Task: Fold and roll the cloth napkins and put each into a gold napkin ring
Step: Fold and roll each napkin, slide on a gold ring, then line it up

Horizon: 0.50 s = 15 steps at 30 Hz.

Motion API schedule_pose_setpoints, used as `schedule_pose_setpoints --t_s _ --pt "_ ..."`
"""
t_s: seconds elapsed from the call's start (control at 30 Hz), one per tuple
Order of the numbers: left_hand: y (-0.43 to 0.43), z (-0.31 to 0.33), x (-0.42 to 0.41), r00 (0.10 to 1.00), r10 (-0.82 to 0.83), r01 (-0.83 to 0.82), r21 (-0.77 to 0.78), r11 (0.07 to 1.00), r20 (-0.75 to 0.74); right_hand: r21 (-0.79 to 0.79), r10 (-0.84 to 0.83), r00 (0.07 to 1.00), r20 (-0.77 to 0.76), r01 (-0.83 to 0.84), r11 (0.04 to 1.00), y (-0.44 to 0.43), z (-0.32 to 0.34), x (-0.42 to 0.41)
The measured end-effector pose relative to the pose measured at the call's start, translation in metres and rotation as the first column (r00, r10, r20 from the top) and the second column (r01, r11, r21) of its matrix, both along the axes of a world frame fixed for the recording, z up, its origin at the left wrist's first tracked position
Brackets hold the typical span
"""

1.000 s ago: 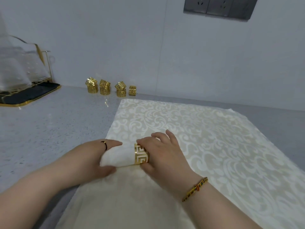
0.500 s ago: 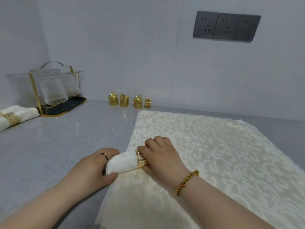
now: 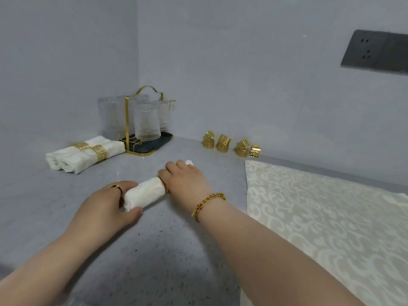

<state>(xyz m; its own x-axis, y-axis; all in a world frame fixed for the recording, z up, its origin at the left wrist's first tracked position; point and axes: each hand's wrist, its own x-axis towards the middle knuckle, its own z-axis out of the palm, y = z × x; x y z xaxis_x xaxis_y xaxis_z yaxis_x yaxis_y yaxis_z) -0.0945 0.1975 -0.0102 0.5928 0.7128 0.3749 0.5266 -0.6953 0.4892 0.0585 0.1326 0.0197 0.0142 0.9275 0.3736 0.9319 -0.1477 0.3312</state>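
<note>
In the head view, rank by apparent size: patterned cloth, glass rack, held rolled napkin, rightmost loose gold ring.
1. Patterned cloth
2. Glass rack
3. Held rolled napkin, though nearness to the camera inflates it
4. Rightmost loose gold ring

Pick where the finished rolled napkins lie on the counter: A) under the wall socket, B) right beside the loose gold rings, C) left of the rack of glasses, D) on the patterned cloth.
C: the two finished napkins, each in a gold ring, lie on the counter just left of the rack of glasses.

Single head-worn wide-angle view, looking forward and down, close over grey counter [image 3: 66, 217], facing wall corner
</note>
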Motion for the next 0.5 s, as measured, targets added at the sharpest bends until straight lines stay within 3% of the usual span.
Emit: schedule_pose_setpoints --t_s 0.07,0.5 --pt "0.021 0.003 -0.005 0.997 0.066 -0.066 0.006 0.998 0.028 -0.104 -0.026 0.998 -0.061 0.020 0.994 0.029 0.001 -0.007" --pt "0.136 -0.012 -0.022 0.962 0.264 -0.261 -0.042 0.964 0.071 -0.007 0.051 0.992 -0.118 -0.052 0.999 0.170 -0.017 -0.028"
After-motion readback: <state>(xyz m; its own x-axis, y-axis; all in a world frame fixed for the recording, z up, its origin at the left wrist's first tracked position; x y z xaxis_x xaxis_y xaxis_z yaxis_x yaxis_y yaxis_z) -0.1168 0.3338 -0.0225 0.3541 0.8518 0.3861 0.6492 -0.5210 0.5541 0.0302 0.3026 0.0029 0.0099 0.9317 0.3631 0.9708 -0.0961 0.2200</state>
